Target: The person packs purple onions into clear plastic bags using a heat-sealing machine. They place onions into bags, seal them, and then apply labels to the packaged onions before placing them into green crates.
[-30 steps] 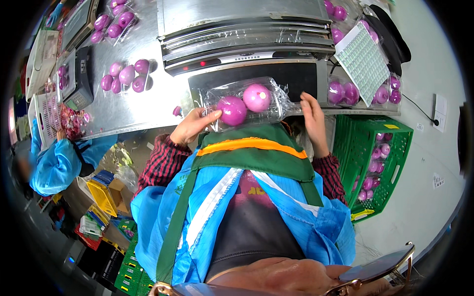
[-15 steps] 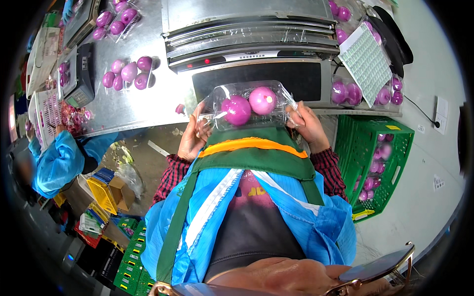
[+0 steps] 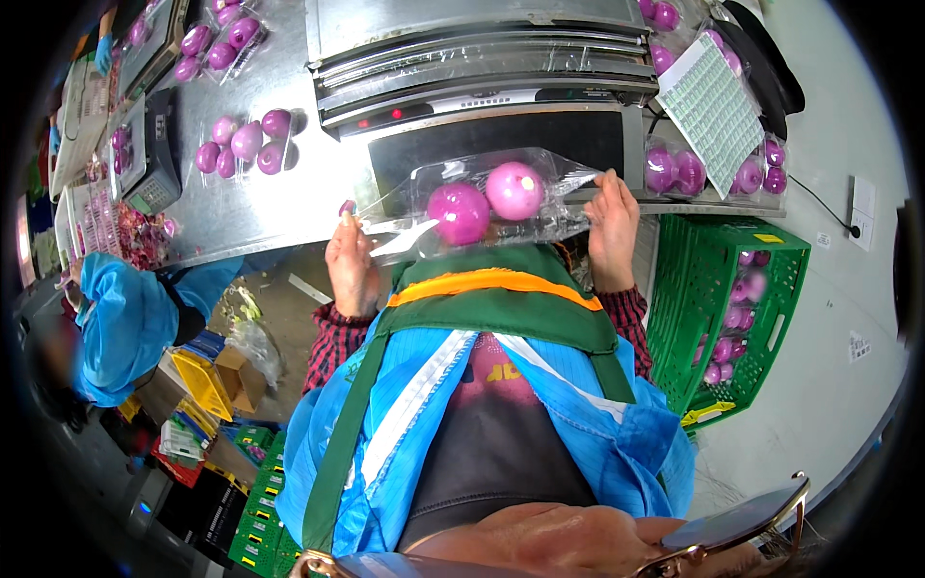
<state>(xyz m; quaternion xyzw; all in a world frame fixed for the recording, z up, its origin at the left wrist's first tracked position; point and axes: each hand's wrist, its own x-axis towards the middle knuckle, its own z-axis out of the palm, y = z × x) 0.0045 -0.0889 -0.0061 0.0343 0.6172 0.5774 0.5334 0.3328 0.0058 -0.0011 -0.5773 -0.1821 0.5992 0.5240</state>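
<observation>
Between my hands, a clear plastic tray (image 3: pixel 493 231) holds two peeled red onions (image 3: pixel 458 214), at the near edge of the wrapping machine's black plate (image 3: pixel 385 162) and just above my green apron. Clear plastic film (image 3: pixel 568 183) lies over it, its loose ends drawn out to both sides. On the left, the fingers of my left hand (image 3: pixel 351 262) pinch one end of the film. My right hand (image 3: pixel 611 227), raised a little higher, grips the opposite corner between thumb and fingers. The underside of the tray is hidden.
Wrapped packs of red onions (image 3: pixel 247 142) lie on the steel table (image 3: pixel 318 207). Left of them stands a scale (image 3: pixel 154 159). A printed sheet (image 3: pixel 711 120) covers packs at the right, above a green crate (image 3: pixel 674 318) with more onions. A co-worker in blue (image 3: pixel 125 323) stands at the left.
My hands have moved apart, and the film ends are pulled outward and taut. The right hand has risen. The onion tray stays nearly in place. The co-worker at the left has shifted slightly.
</observation>
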